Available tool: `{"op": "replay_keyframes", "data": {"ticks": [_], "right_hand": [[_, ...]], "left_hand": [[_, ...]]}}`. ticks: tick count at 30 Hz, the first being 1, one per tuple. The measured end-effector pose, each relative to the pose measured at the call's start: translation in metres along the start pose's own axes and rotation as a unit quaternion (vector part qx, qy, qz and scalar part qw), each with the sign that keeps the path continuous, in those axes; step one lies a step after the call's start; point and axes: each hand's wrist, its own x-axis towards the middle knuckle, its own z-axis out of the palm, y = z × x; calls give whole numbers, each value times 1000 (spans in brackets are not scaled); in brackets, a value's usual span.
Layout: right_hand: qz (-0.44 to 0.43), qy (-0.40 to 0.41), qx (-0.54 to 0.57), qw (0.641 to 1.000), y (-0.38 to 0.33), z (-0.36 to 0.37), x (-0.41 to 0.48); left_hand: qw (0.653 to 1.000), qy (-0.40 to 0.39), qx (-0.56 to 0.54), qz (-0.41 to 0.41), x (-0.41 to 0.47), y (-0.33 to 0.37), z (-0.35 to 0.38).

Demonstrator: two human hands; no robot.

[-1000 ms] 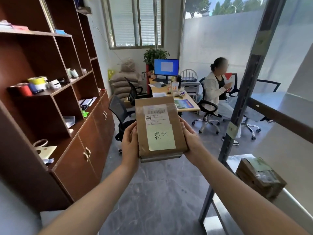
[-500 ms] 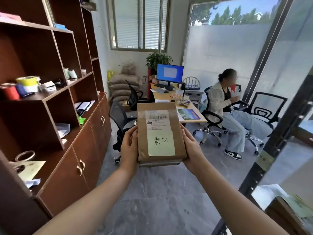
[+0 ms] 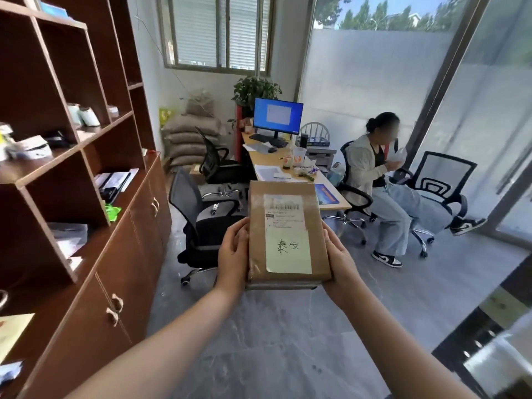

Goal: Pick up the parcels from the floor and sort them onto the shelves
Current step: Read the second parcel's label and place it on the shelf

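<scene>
Along the left wall a dark wooden shelf unit (image 3: 86, 174) rises over cupboard doors, its open bays holding rolls, papers and small boxes whose print is too small to read. Just right of it, at mid-frame, the left hand (image 3: 233, 254) presses flat against the left edge of a brown cardboard parcel (image 3: 313, 226), fingers (image 3: 237, 230) held together and pointing up along the side. The parcel is held up in the air in front of the chest, above the grey floor (image 3: 288, 341), its top face tilted toward the camera. On that face sits a white printed shipping label (image 3: 283, 210) with a barcode, its text too fine to make out, and below it a pale yellow note (image 3: 288, 251) with two handwritten characters reading 泰安. The right hand (image 3: 339, 260) mirrors the left on the opposite edge, palm in, fingers closed together; both forearms stretch forward. Further right a seated person (image 3: 380, 180) is at a desk (image 3: 290, 174) with a lit monitor (image 3: 277, 115)
</scene>
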Motion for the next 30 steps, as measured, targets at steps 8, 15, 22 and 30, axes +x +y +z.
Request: {"op": "replay_keyframes", "data": {"ticks": [8, 15, 22, 30], "right_hand": [[-24, 29, 9, 999, -11, -25, 67], [-43, 59, 34, 997, -39, -60, 115], [-77, 94, 26, 992, -62, -93, 130], [-119, 174, 39, 977, -77, -126, 97]], "left_hand": [[999, -36, -7, 4, 61, -15, 45], [997, -76, -11, 8, 107, -20, 106], [992, -123, -30, -10, 129, -26, 156], [978, -200, -44, -48, 121, -50, 201]]}}
